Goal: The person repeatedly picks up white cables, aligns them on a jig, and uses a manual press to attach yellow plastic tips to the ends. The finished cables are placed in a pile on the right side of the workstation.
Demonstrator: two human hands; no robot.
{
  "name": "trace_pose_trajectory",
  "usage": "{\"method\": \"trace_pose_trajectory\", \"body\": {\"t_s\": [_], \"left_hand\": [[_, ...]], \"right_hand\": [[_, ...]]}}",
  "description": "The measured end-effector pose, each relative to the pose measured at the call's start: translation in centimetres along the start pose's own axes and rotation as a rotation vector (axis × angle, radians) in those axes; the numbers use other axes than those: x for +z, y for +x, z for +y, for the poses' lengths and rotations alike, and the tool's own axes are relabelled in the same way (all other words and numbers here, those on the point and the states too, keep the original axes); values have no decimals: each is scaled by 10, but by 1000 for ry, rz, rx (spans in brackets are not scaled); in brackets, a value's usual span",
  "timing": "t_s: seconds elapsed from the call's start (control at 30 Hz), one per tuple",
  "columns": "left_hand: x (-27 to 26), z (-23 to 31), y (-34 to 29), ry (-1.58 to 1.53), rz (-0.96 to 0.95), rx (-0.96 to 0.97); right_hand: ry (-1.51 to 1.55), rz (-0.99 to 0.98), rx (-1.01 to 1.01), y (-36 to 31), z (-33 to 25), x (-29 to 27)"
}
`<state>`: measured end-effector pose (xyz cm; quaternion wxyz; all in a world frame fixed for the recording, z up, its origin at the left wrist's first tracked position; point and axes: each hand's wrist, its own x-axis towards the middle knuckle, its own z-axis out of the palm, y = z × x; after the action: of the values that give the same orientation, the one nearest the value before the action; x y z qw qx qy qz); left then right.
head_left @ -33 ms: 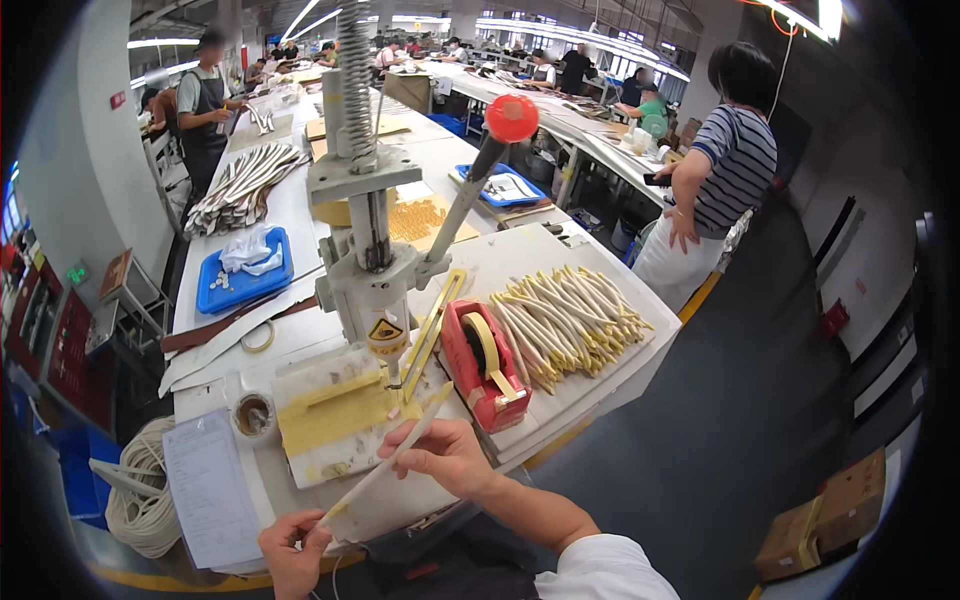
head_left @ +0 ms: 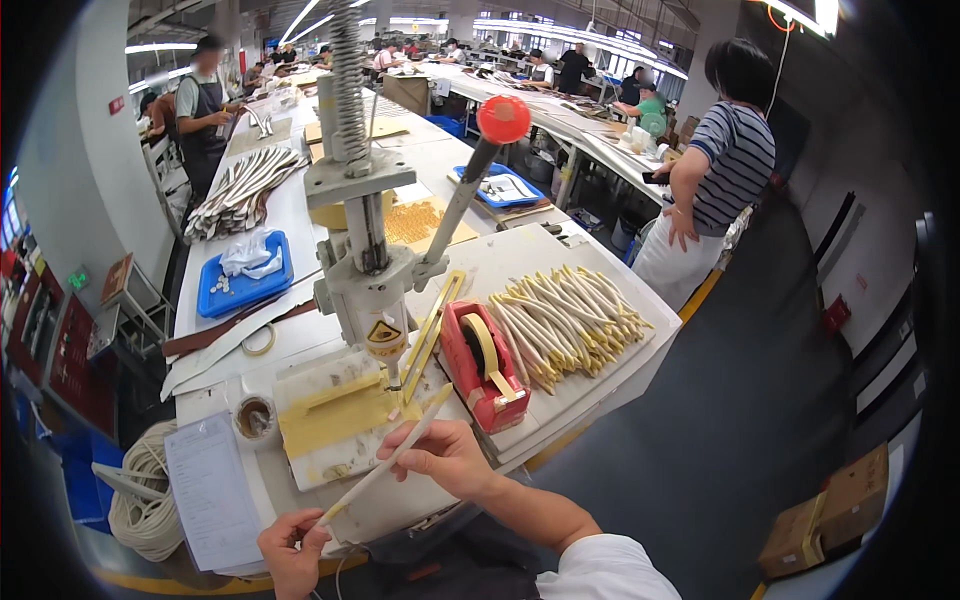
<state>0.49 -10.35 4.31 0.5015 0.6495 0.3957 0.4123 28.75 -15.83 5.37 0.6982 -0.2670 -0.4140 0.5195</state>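
Observation:
Between my two hands runs a short white cord (head_left: 370, 484), slanting up to the right, with yellowish tape near its ends. My left hand (head_left: 293, 550) pinches its lower end at the table's front edge. Farther up, the fingers of my right hand (head_left: 440, 458) close on the cord, its yellow tip sticking out beyond them. Just past that tip is the foot of a grey hand press (head_left: 385, 345) with a red-knobbed lever (head_left: 503, 120). Under the press lies a board covered with yellow tape (head_left: 335, 415). A red tape dispenser (head_left: 487, 370) stands right of the press.
A pile of yellow-tipped white cords (head_left: 570, 325) lies at the right. To the left are a tape roll (head_left: 256, 418), a paper sheet (head_left: 210, 490), a coil of cord (head_left: 150, 510) and a blue tray (head_left: 245, 272). A person in a striped shirt (head_left: 735, 165) stands beyond the table.

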Motion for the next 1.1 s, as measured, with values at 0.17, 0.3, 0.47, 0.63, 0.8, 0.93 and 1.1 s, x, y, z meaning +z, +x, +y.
{"method": "trace_pose_trajectory", "body": {"t_s": [0.17,0.3,0.47,0.63,0.8,0.93,1.1], "left_hand": [[-5,23,9,136,-323,-47],[1,30,16,-105,-525,-207],[8,33,22,9,-451,-252],[26,37,28,400,-267,17],[29,14,27,483,-226,175],[32,25,26,227,-336,-65],[27,23,25,39,-385,-203]], "right_hand": [[-48,24,20,1,-2,-3],[-105,56,46,4,0,-13],[-101,109,11,18,2,-19],[-135,188,28,35,0,-20],[-122,186,70,39,10,-22],[-118,172,38,36,13,-24],[-122,167,13,33,8,-19]]}}
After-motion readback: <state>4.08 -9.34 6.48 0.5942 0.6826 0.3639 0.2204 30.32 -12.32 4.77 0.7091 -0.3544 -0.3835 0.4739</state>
